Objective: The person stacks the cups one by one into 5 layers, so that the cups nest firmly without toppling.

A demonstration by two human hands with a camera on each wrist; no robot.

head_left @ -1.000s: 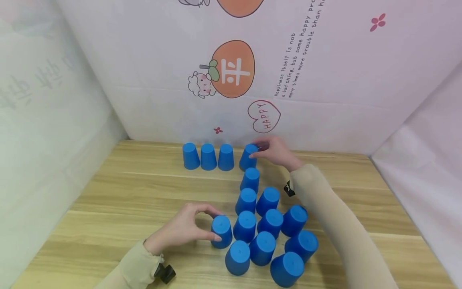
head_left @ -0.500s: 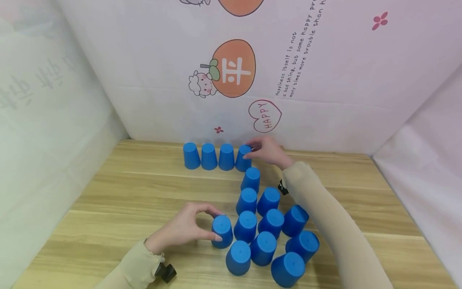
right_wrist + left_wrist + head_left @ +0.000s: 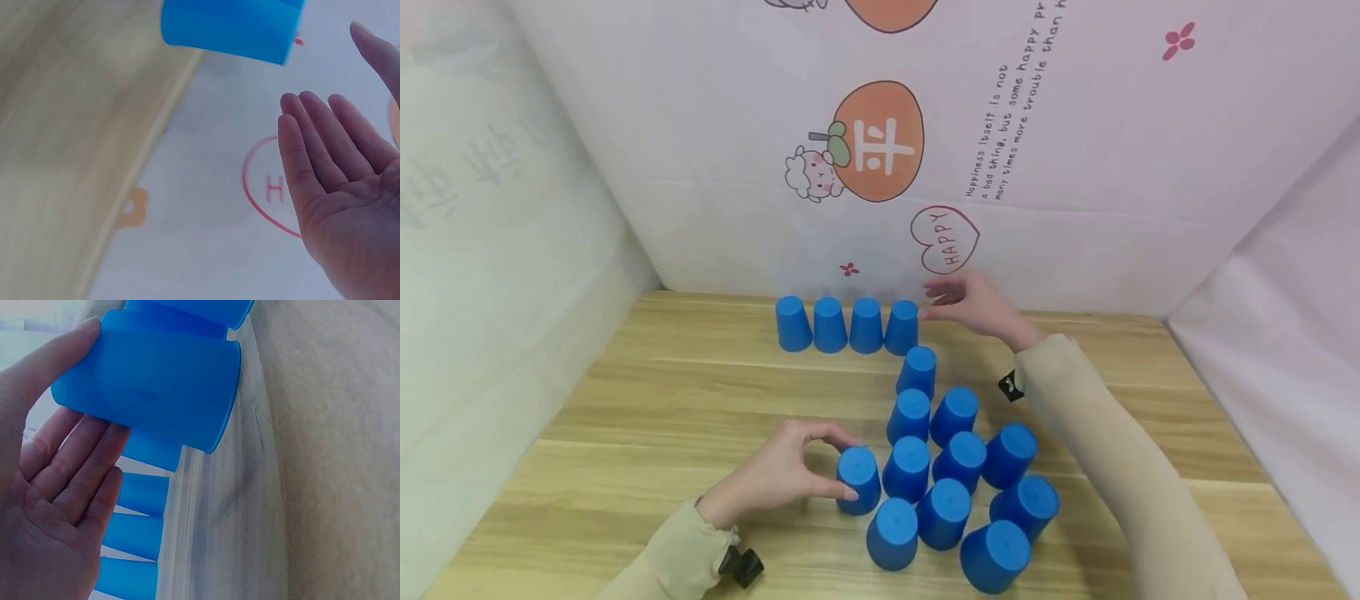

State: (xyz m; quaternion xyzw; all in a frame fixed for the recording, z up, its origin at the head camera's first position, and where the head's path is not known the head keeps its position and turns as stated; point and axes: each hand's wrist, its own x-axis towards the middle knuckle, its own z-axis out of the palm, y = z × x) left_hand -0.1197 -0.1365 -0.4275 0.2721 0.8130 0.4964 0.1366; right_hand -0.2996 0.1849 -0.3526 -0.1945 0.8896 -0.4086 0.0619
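Note:
My left hand (image 3: 778, 471) grips an upside-down blue plastic cup (image 3: 858, 483) at the near left of a cluster of like cups. In the left wrist view, thumb and fingers lie on opposite sides of that cup (image 3: 150, 381). At the back, my right hand (image 3: 976, 310) is just right of the end cup (image 3: 902, 327) in a short row. The right wrist view shows its fingers (image 3: 325, 147) spread and nearly straight, apart from the blue cup (image 3: 231, 25), with nothing in the palm.
Several upside-down blue cups, such as one middle cup (image 3: 960, 462), stand close together right of my left hand. The back row's other cups (image 3: 830, 325) stand near the printed white backdrop (image 3: 737, 233). All rest on a wooden tabletop (image 3: 700, 392).
My right hand slid the end cup left against the back row, then let go and drew back to the right. The left hand stays on its cup.

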